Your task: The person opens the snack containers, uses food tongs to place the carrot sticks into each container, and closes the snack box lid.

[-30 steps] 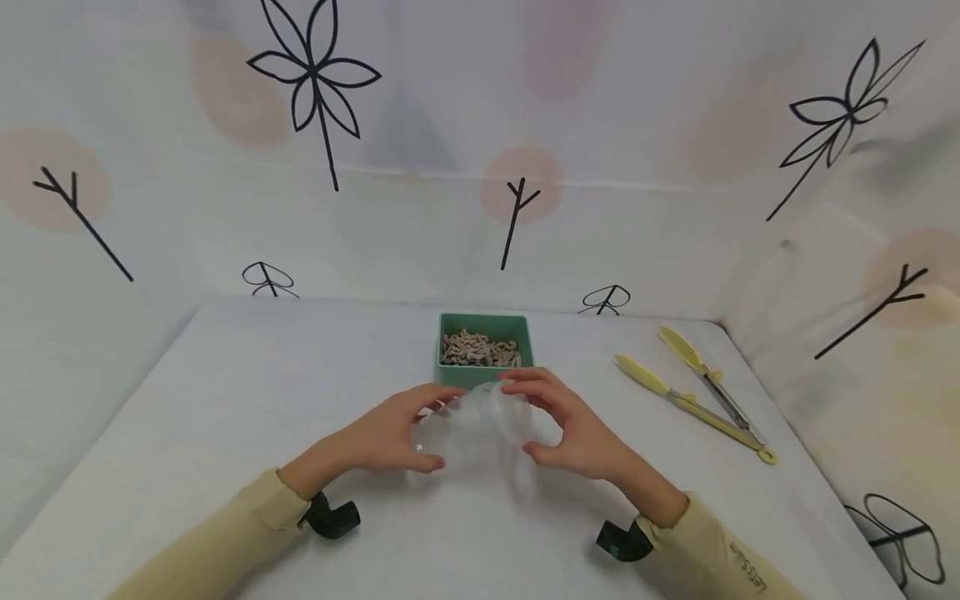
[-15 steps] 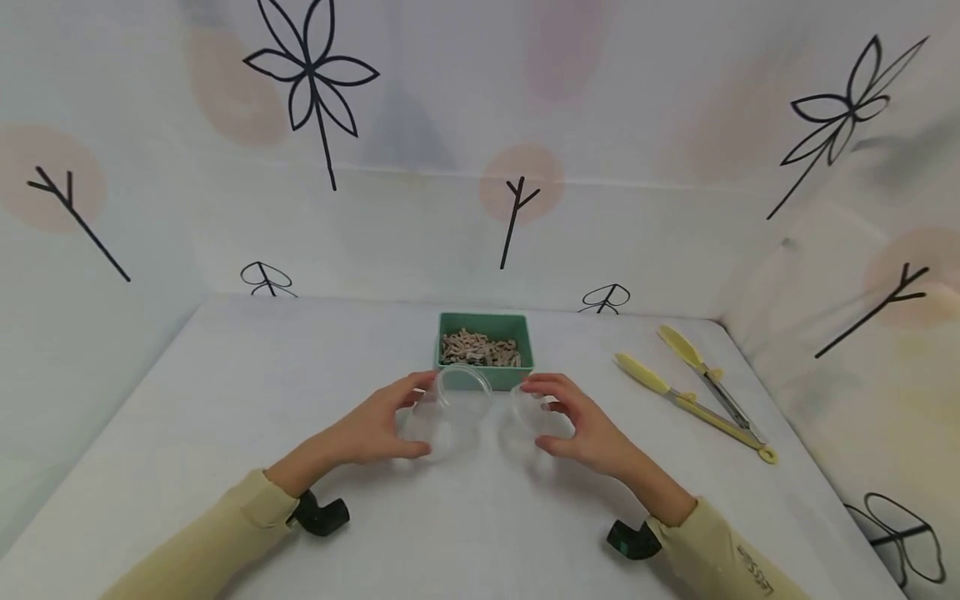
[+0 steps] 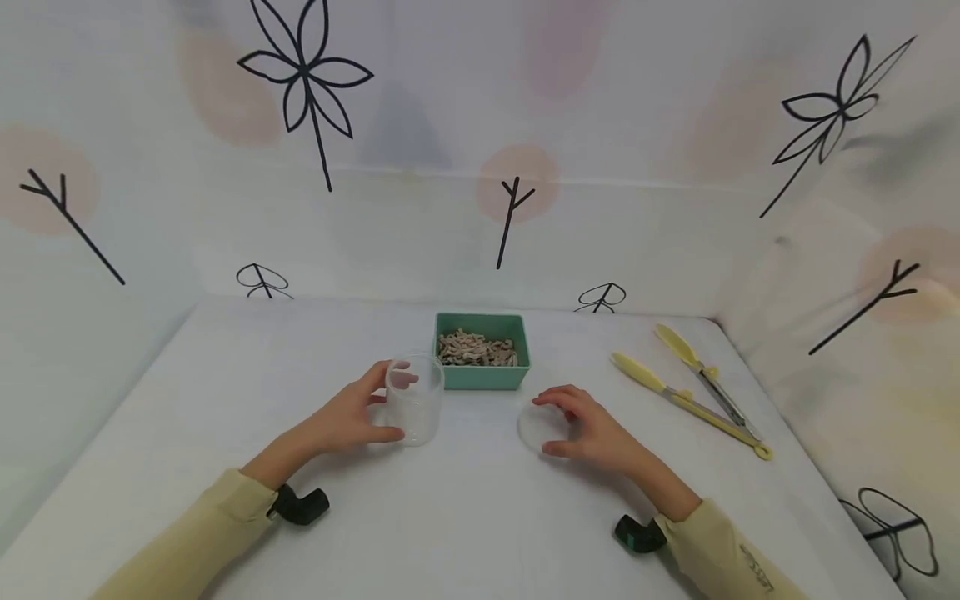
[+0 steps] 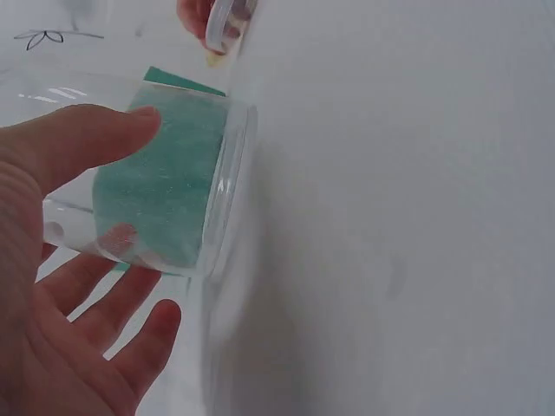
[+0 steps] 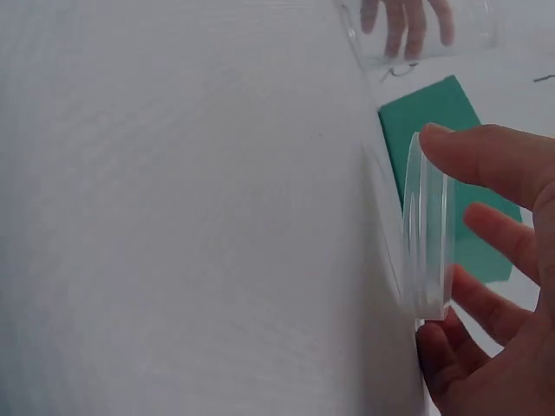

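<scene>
A clear plastic jar [image 3: 417,408] stands upright, its mouth facing up, left of the green bin. My left hand [image 3: 352,417] grips it from the side, thumb in front and fingers behind, as the left wrist view also shows. My right hand [image 3: 592,433] pinches a round clear lid [image 5: 429,230] across its rim. In the head view the lid lies flat, low over the tabletop, to the right of the bin. A wide gap separates jar and lid.
Behind the hands sits a green bin [image 3: 480,379] with many small greyish-brown pieces [image 3: 476,348] inside. Yellow tongs [image 3: 705,408] lie spread on the right of the white table [image 3: 480,533]. A patterned cloth [image 3: 420,225] hangs behind.
The lid has come off the jar. My left hand has moved left and turned the jar from tilted to upright; my right hand has carried the lid rightward and down, laying it flat.
</scene>
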### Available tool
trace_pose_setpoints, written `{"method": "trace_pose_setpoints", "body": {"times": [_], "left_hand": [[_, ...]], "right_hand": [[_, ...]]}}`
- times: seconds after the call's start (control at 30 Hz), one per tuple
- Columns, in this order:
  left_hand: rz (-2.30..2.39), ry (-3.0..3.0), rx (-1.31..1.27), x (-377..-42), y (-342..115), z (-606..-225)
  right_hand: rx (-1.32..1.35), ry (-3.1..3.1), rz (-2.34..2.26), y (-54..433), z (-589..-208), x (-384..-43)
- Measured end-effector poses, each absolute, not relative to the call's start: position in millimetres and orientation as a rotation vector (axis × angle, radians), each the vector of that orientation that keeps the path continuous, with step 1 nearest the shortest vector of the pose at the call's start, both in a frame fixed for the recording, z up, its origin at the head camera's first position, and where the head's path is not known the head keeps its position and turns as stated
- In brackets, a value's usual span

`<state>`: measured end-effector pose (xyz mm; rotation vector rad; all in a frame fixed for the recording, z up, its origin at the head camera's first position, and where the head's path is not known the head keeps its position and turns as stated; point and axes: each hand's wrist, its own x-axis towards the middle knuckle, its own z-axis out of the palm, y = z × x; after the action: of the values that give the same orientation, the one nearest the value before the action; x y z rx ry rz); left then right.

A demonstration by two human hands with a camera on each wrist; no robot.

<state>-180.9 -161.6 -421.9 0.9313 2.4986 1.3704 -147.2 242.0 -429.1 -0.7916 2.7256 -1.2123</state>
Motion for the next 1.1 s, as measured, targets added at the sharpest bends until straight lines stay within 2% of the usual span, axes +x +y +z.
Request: {"method": "trace_pose_setpoints", "body": {"times": [0.47,0.87,1.1], "left_hand": [[1.546,2.46,0.882,-182,-170,-417],[1.67,2.418,0.926,-182,-160,-409],[1.7,2.426,0.902,-181,-161,-409]], "right_hand": [[-0.52,2.687,-1.337,252,-438,-146],[-0.506,2.647,-1.354,248,-437,-150],[-0.496,2.519,-1.532,255,-435,-156]]}}
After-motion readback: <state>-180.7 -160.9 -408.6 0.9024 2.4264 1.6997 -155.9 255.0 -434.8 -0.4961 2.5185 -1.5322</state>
